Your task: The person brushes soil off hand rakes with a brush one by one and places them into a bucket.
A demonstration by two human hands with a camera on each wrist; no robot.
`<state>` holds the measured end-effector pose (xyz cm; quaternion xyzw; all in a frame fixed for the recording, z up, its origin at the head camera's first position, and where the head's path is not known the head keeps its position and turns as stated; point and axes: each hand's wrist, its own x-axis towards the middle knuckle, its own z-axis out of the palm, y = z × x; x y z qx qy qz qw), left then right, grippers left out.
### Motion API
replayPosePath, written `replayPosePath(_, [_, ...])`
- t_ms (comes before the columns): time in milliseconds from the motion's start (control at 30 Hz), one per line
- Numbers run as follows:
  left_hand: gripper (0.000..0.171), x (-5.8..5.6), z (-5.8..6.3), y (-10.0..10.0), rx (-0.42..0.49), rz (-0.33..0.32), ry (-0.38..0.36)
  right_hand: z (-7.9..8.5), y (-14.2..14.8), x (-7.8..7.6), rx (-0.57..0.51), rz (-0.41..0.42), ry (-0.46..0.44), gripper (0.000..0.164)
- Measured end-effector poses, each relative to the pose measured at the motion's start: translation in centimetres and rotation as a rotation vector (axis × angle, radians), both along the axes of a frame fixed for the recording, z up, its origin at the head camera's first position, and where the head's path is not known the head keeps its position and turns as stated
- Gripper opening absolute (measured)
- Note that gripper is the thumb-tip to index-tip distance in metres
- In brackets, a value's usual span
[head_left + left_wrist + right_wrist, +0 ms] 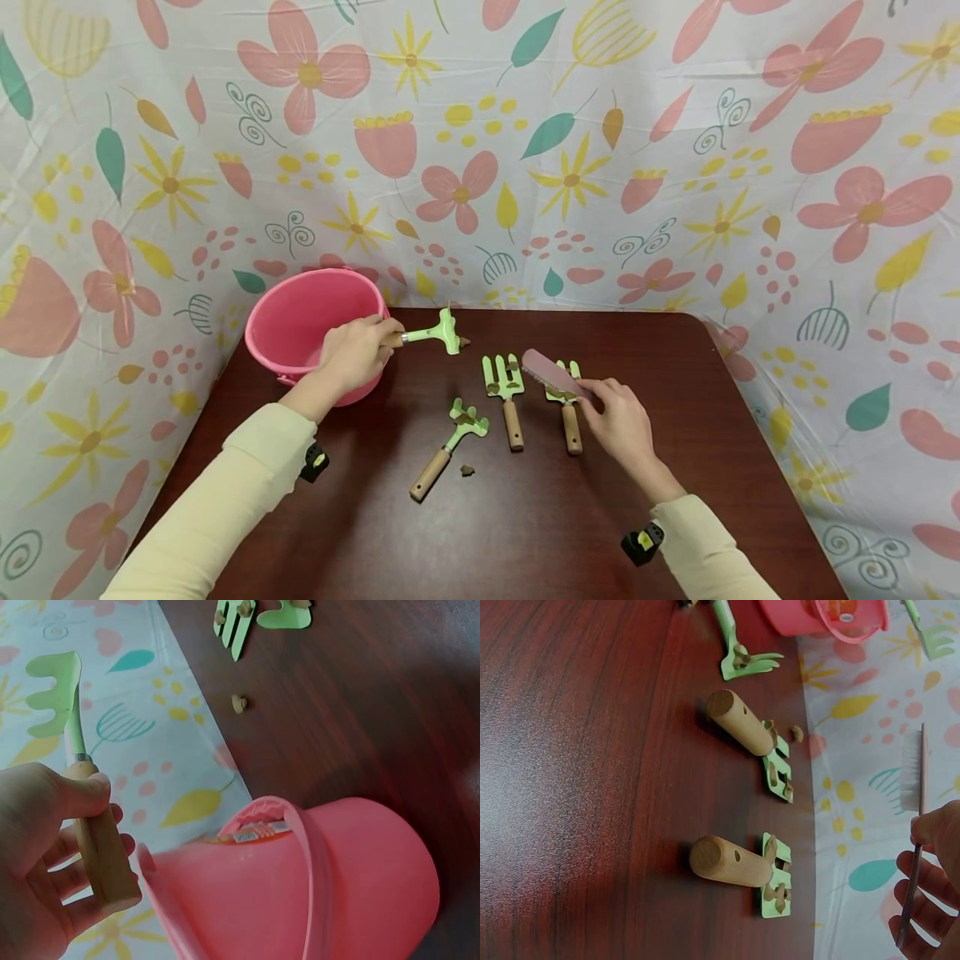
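My left hand [354, 353] grips the wooden handle of a small green hand rake [58, 694] beside the pink bucket [375, 877], its green head pointing right above the table. In my right hand [619, 418] is a pink brush [551, 372], pinched between thumb and fingers, with pale bristles showing in the right wrist view. The brush overlaps one green garden fork [776, 877] in the head view. Left of that fork lies another green fork [502, 382] with brown bits on its tines. Nearer me rests a second hand rake [450, 450], also with brown bits on its head.
Loose brown crumbs [467, 471] lie on the dark wooden table [465, 550]. The bucket stands at the table's back left, with an orange item partly showing behind its handle in the left wrist view. A flowered cloth [480, 208] hangs behind the table.
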<state>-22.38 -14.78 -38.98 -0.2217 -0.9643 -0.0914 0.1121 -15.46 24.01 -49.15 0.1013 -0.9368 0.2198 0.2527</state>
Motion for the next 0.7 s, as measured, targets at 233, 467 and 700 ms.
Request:
replayPosePath(233, [0.035, -0.5, 1.3, -0.8, -0.053, 0.054, -0.044, -0.1, 0.2, 0.1, 0.007, -0.007, -0.001, 0.026])
replayPosePath(467, [0.035, -1.0, 2.7, -2.0, -0.090, 0.098, -0.045, 0.0, 0.4, 0.0, 0.010, -0.015, 0.003, 0.026])
replayPosePath(700, [0.036, -1.4, 3.6, -3.9, -0.085, 0.139, -0.103, 0.1, 0.4, 0.2, 0.014, -0.012, 0.005, 0.026])
